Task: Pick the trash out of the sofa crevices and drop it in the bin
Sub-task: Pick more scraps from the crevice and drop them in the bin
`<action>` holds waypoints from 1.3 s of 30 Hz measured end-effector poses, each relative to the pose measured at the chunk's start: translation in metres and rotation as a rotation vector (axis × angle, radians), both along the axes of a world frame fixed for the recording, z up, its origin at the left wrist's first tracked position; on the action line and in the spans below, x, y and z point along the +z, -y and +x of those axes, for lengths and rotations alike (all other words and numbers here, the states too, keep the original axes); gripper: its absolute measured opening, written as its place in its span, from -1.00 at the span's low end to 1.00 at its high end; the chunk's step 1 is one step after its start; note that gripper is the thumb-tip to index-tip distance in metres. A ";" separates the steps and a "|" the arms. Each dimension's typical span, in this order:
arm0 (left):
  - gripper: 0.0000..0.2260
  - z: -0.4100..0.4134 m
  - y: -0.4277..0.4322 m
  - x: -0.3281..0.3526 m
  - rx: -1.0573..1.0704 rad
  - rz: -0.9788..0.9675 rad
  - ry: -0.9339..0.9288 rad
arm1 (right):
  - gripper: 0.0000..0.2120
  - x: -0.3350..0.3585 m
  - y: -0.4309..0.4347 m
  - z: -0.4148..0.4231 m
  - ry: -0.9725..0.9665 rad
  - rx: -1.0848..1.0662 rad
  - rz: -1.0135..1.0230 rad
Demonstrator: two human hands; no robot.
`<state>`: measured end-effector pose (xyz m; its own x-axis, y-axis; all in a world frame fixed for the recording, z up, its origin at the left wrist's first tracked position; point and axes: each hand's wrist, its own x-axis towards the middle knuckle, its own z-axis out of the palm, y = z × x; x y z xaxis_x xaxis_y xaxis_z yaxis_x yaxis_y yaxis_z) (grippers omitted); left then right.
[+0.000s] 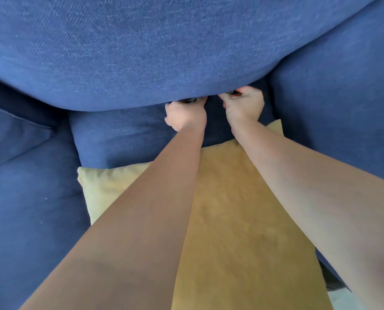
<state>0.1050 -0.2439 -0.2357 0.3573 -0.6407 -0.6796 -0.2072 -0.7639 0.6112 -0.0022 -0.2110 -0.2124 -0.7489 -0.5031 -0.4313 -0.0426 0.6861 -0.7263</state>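
Observation:
Both my arms reach forward over a yellow pillow [242,220] to the crevice under the big blue back cushion [141,52] of the sofa. My left hand [185,115] is curled at the cushion's lower edge, fingertips tucked out of sight. A small dark shape [190,100] shows just above its knuckles. Close to its right, my right hand [243,106] is curled too, with a dark bit [233,93] at its thumb and fingers. Whether these dark bits are trash or shadow is unclear. No bin is in view.
A blue seat cushion [123,135] lies under the hands. A blue side cushion [343,104] stands at the right, and more blue upholstery [25,209] fills the left. A strip of pale floor [341,298] shows at the bottom right.

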 end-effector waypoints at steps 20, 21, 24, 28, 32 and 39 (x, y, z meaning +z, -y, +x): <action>-0.86 0.027 -0.051 0.119 -0.355 -0.112 0.069 | -0.81 0.105 -0.044 -0.048 0.201 0.169 0.026; -0.86 0.027 -0.057 0.128 -0.366 -0.137 0.071 | -0.84 0.113 -0.051 -0.051 0.201 0.169 0.018; -0.90 0.021 -0.077 0.154 -0.381 -0.174 0.063 | -0.90 0.137 -0.076 -0.061 0.212 0.154 -0.025; -0.92 0.001 -0.107 0.182 -0.420 -0.218 0.048 | -0.89 0.171 -0.115 -0.078 0.213 0.140 -0.089; -0.82 -0.026 -0.147 0.208 -0.467 -0.260 0.051 | -0.85 0.203 -0.167 -0.102 0.200 0.116 -0.098; -0.93 -0.090 -0.242 0.251 -0.604 -0.288 -0.044 | -0.70 0.248 -0.283 -0.161 0.144 0.052 -0.063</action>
<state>0.0153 -0.0023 0.0156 -0.1449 -0.8776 -0.4570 -0.5177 -0.3264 0.7909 -0.1633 0.0722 0.0358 -0.6540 -0.5690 -0.4985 0.0307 0.6384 -0.7691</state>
